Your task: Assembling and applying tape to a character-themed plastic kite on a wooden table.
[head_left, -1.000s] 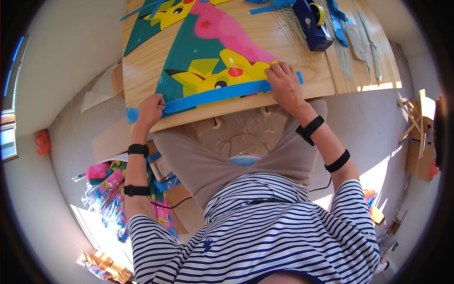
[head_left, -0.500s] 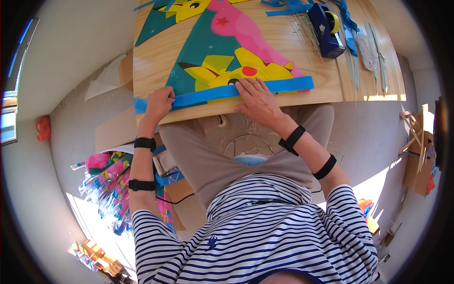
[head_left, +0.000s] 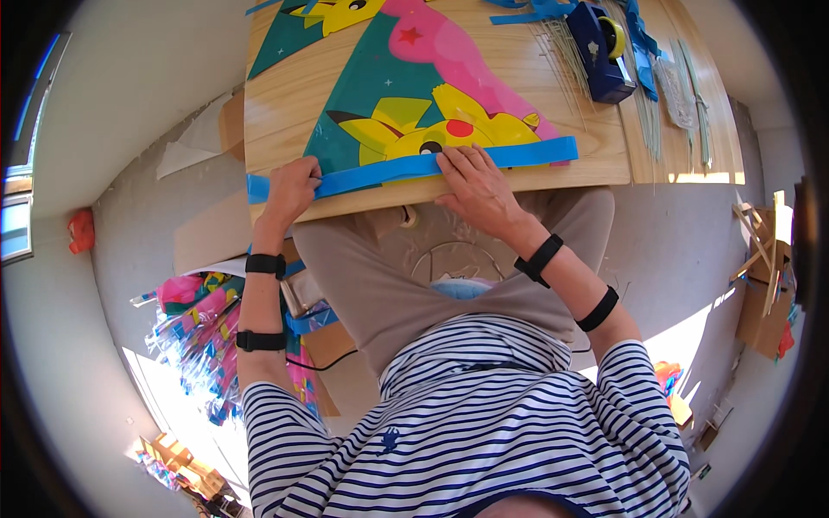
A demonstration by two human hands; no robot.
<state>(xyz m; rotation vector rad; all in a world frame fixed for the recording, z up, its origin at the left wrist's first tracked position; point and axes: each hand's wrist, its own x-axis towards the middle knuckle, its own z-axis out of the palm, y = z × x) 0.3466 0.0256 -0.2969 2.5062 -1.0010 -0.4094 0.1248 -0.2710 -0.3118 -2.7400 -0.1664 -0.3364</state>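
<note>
A triangular sheet (head_left: 363,112) of green and pink, printed with a yellow cartoon figure, lies on the wooden table with its wide side toward me. Along that side runs a long flat blue strip (head_left: 535,153), passing beyond the sheet at both ends. My left hand (head_left: 294,186) is closed on the strip at the sheet's near left corner, the fingers curled and pressed together. Laid flat over the middle of the strip, my right hand (head_left: 480,186) has its fingers stretched out and presses down on strip and sheet. Its palm reaches over the table's front edge.
A second printed sheet (head_left: 289,39) lies at the far left of the table. Toward the far right stand a dark blue tape dispenser (head_left: 598,60), blue strips (head_left: 637,43) and bundles of thin rods (head_left: 701,129). Shiny colourful packets (head_left: 199,337) are heaped low on the left.
The view has shifted very slightly. Both hands keep their places on the blue strip, and the sheet lies as before.
</note>
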